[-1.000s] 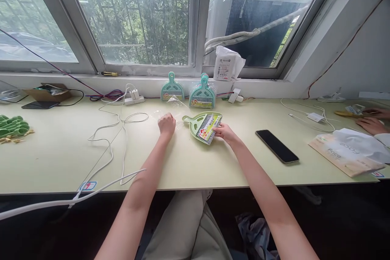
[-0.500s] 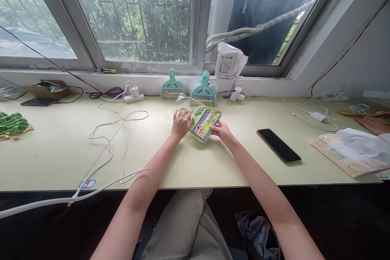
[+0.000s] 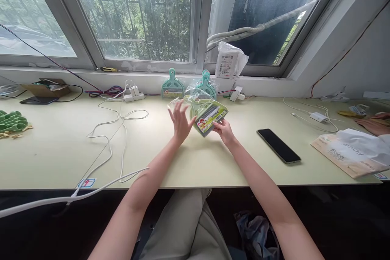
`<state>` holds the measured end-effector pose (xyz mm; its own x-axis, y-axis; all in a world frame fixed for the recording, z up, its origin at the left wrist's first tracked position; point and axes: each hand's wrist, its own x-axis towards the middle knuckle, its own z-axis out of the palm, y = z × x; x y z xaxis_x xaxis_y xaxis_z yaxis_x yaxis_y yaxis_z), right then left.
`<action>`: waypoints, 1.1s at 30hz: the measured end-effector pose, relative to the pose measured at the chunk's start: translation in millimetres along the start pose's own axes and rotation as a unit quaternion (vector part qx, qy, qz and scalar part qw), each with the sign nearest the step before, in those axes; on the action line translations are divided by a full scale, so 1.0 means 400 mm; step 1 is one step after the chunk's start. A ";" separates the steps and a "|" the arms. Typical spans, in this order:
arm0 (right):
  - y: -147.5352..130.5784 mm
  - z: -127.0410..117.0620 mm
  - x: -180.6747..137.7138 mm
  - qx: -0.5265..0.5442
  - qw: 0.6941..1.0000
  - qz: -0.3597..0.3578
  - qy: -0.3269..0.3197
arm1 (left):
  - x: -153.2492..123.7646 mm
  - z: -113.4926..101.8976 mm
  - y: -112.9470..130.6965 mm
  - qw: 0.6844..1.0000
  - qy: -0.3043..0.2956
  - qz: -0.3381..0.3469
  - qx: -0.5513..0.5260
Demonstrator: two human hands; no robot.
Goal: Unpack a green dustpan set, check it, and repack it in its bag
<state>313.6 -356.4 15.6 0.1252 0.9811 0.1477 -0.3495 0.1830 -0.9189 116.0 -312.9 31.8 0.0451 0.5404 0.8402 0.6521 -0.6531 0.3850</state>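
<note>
My right hand (image 3: 222,129) grips the lower right corner of a green dustpan-and-brush set (image 3: 209,114) and holds it tilted up off the table. A clear plastic bag (image 3: 195,96) covers the set's handle end. My left hand (image 3: 180,120) is beside the set's left edge, fingers spread, touching the plastic. Two teal dustpan sets (image 3: 172,87) lean against the wall behind, one of them wrapped in plastic (image 3: 206,86).
White cables (image 3: 113,130) snake over the pale green table (image 3: 61,150) on the left. A black phone (image 3: 278,151) lies to the right. Another person's hand (image 3: 375,124) and a white bag (image 3: 353,150) are at far right. Green items (image 3: 12,121) sit far left.
My left hand brought the clear bag over to the green set and pulled it over the handle end. My right hand lifted the set off the table.
</note>
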 end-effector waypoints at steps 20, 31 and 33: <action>-0.039 0.007 -0.014 0.043 0.997 -0.060 0.027 | 0.026 0.015 0.006 0.653 -0.283 -0.312 -0.629; -0.033 0.002 -0.008 0.028 0.998 -0.048 0.032 | 0.028 0.032 0.003 0.800 -0.217 -0.263 -0.493; -0.033 0.006 -0.011 0.024 0.998 -0.044 0.022 | 0.020 0.043 0.010 0.818 -0.193 -0.269 -0.471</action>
<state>315.6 -362.9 27.9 0.1984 0.9572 0.2106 -0.3792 0.2731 -0.8841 131.9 -302.1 33.3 0.2983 0.8920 0.3398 -0.2069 -0.2871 0.9353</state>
